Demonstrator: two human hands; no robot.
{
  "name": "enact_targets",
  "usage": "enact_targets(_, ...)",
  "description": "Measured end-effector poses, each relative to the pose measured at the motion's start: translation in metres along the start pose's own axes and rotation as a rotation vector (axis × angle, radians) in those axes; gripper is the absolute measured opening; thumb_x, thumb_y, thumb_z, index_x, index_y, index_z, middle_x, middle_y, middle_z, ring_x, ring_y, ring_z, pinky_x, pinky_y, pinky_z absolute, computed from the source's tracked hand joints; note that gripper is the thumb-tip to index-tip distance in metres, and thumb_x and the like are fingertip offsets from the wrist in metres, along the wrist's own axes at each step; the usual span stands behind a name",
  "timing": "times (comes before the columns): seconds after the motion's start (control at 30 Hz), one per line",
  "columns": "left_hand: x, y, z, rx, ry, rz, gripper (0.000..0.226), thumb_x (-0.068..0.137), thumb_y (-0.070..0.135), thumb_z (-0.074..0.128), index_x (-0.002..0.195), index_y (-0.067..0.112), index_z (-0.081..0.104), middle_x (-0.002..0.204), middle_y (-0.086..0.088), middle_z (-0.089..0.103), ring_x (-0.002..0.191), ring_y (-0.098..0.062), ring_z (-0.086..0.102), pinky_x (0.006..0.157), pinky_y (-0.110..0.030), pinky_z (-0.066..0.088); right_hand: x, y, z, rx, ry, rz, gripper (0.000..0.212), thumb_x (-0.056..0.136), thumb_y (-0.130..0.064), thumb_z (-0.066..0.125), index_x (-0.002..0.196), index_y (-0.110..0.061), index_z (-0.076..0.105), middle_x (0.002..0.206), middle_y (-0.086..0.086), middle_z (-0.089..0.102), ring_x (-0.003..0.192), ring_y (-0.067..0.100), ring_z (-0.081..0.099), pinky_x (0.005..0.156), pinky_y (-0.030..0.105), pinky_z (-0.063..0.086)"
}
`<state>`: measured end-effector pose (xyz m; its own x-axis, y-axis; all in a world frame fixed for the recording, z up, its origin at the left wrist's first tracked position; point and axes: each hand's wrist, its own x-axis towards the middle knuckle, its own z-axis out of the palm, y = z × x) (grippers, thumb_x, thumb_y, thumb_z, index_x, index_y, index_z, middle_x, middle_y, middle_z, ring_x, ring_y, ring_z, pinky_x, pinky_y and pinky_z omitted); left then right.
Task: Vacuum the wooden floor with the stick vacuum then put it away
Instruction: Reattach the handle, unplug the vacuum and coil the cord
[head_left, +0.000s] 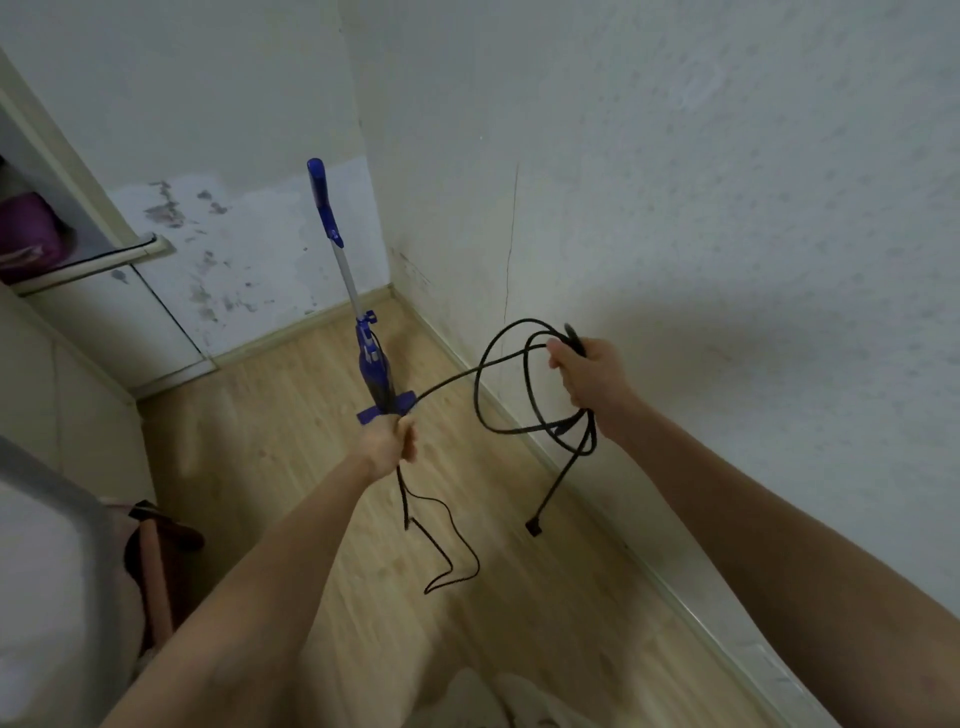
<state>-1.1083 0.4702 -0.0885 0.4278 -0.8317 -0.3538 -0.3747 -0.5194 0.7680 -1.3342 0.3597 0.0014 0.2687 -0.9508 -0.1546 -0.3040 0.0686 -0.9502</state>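
A blue stick vacuum (375, 364) with a grey tube stands upright on the wooden floor (291, 415) near the room's corner. Its black power cord (519, 358) runs from my left hand (390, 441) across to my right hand (584, 376). My left hand grips the cord just in front of the vacuum's floor head (402, 401) and hides part of it. More cord dangles below that hand. My right hand holds several coiled loops of the cord up beside the right wall. The plug (534, 527) hangs from these loops above the floor.
White walls with a pale baseboard (524, 441) meet at the corner behind the vacuum. A cream cabinet (78, 395) fills the left side, with a purple thing (28, 234) on a shelf above. A dark brown object (156, 530) and white fabric lie at the lower left.
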Motion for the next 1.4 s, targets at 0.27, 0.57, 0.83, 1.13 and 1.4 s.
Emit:
enact_targets(0.27,-0.041,0.095,0.025,-0.148,-0.512,0.3,0.051,0.106,0.032,0.026,0.103,-0.001,0.065,0.06,0.001,0.032,0.052,-0.008,0.029,0.051,-0.022,0.029,-0.016,0.002,0.029,-0.143,-0.236,0.008,0.047,0.094,-0.042,0.057,0.059,-0.013,0.064,0.038,-0.006,0.044,0.037,0.008,0.04,0.045,0.018,0.035)
enact_targets(0.57,-0.036,0.064,0.018,0.072,-0.517,0.354,0.039,0.104,0.035,0.032,0.084,0.023,0.063,0.066,0.001,0.056,0.071,-0.006,0.058,0.087,-0.025,0.044,0.003,-0.007,0.031,0.025,-0.006,0.046,0.022,0.087,-0.022,0.069,0.072,-0.006,0.072,0.038,-0.015,0.047,0.036,0.001,0.04,0.043,0.017,0.032)
enact_targets(0.83,-0.027,0.008,0.011,0.093,-0.021,0.019,0.037,0.103,0.023,0.04,0.083,0.006,0.065,0.063,-0.002,0.05,0.055,-0.01,0.043,0.049,-0.014,0.036,0.018,0.013,0.017,0.13,-0.014,0.313,0.011,0.09,-0.008,0.065,0.09,0.0,0.071,0.045,-0.002,0.027,0.033,0.009,0.021,0.033,0.019,0.02)
enact_targets(1.13,-0.037,0.083,-0.007,0.932,-0.574,0.157,0.033,0.099,0.031,0.049,0.098,0.011,0.074,0.062,0.004,0.061,0.078,-0.014,0.062,0.09,-0.027,0.045,0.001,-0.004,0.026,0.21,-0.3,0.304,0.03,0.104,-0.012,0.038,0.079,-0.002,0.05,0.056,0.01,0.058,0.04,0.017,0.057,0.042,0.027,0.048)
enact_targets(1.4,-0.043,0.129,-0.031,0.722,-0.751,0.307,0.027,0.096,0.035,0.055,0.083,0.021,0.074,0.054,0.002,0.044,0.046,0.002,0.045,0.069,-0.007,0.039,-0.025,0.004,0.041,-0.019,-0.367,0.123,0.028,0.103,-0.013,0.042,0.078,-0.005,0.053,0.058,0.008,0.067,0.051,0.019,0.065,0.045,0.021,0.05)
